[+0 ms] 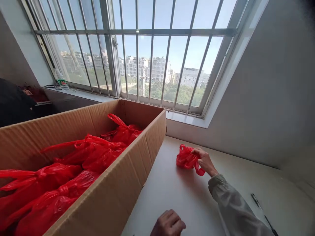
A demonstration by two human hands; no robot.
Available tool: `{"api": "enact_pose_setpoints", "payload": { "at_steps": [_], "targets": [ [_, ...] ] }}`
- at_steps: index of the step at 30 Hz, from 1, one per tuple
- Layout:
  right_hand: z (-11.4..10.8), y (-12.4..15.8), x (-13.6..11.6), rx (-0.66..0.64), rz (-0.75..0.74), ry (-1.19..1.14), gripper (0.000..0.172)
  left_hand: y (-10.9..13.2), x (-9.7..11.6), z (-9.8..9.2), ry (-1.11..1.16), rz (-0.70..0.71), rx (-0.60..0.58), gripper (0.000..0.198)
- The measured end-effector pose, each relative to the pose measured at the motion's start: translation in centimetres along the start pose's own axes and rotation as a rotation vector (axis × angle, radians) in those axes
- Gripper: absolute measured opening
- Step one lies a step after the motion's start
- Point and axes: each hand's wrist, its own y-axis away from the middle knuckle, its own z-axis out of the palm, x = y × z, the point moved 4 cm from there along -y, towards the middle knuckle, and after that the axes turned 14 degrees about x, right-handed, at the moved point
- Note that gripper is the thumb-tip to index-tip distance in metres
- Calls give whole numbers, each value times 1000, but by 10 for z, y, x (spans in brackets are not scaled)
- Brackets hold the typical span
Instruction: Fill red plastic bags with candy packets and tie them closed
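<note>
My right hand (204,160) is closed on a small crumpled red plastic bag (185,158), pinching it by its gathered side over the white table. One of the bag's handle loops hangs below my fingers. At the bottom edge of the picture, my left hand (168,223) is held with its fingers curled in, and nothing shows in it. Left of both hands stands a large open cardboard box (123,183). Several knotted red plastic bags (103,150) lie inside it; what they contain is hidden.
The white tabletop (157,186) runs back to the wall under a barred window (159,65). A pen (257,200) lies at the right, with another thin dark object (270,224) near it. Small items (60,83) sit on the windowsill at far left.
</note>
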Motion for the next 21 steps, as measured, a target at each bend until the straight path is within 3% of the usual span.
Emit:
{"api": "enact_pose_setpoints", "payload": {
  "at_steps": [3, 5, 9, 13, 17, 21],
  "targets": [
    [-15, 48, -20, 37, -7, -69, 38, -21, -4, -10, 2, -230, 144, 16],
    [-20, 80, -31, 112, 29, -93, 38, -41, -2, -14, -49, -273, 216, 20],
    [-25, 126, -46, 340, 129, -199, 35, -79, 4, 0, -49, -277, 180, 35],
    [-27, 145, -50, 437, 133, -344, 40, -95, 7, 19, 25, -264, 96, 36],
    [-25, 157, -45, 494, 135, -466, 47, -92, 4, 26, 123, -323, 58, 37],
    [-15, 166, -45, 331, 106, -645, 56, -84, -5, 30, 91, -360, 30, 29]
  ]
}}
